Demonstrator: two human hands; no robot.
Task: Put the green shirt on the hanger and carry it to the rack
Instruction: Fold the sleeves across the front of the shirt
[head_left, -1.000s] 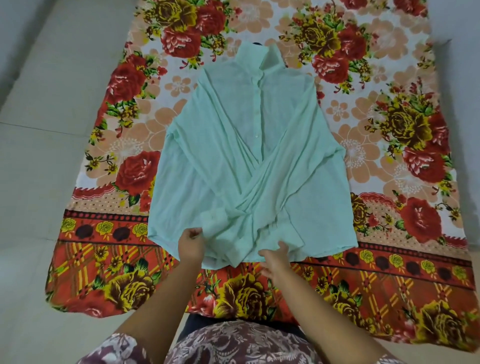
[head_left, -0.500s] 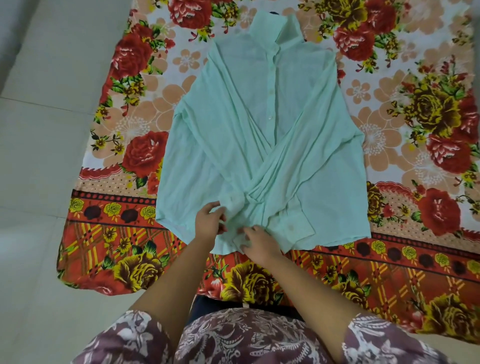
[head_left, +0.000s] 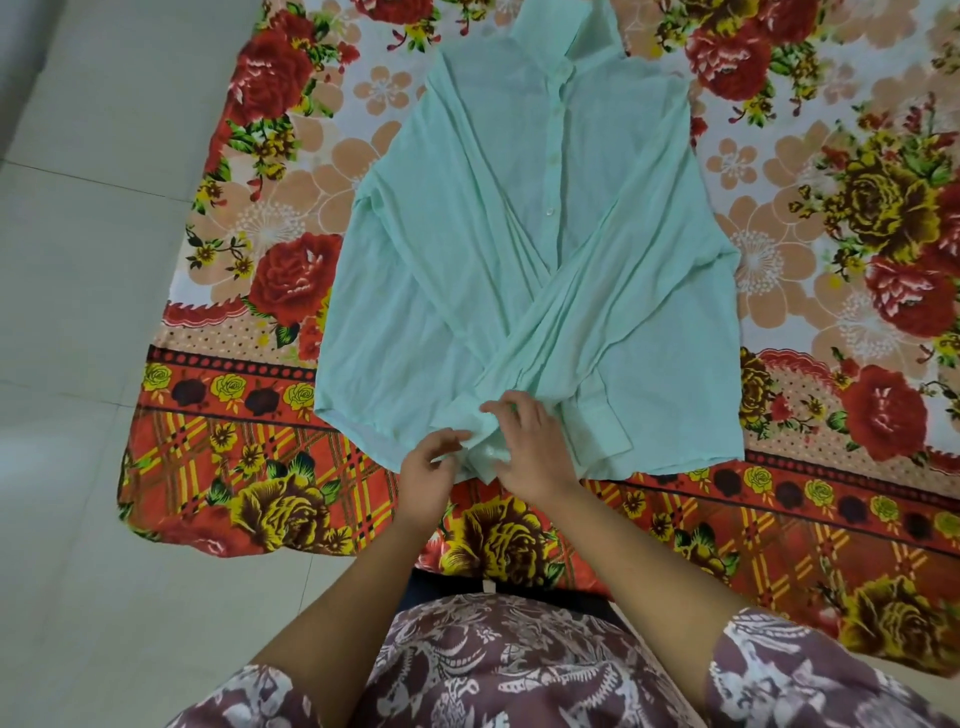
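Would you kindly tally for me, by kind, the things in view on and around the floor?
Shirts: 1, the green shirt
Sheets: 1, the floral sheet
Hands: 2, the left hand and the right hand
Total: 4

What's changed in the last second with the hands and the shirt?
Both hands closed in at the hem: the left hand and right hand now meet on a sleeve cuff of the green shirt. Shirt still flat, sleeves crossed, on the floral sheet.
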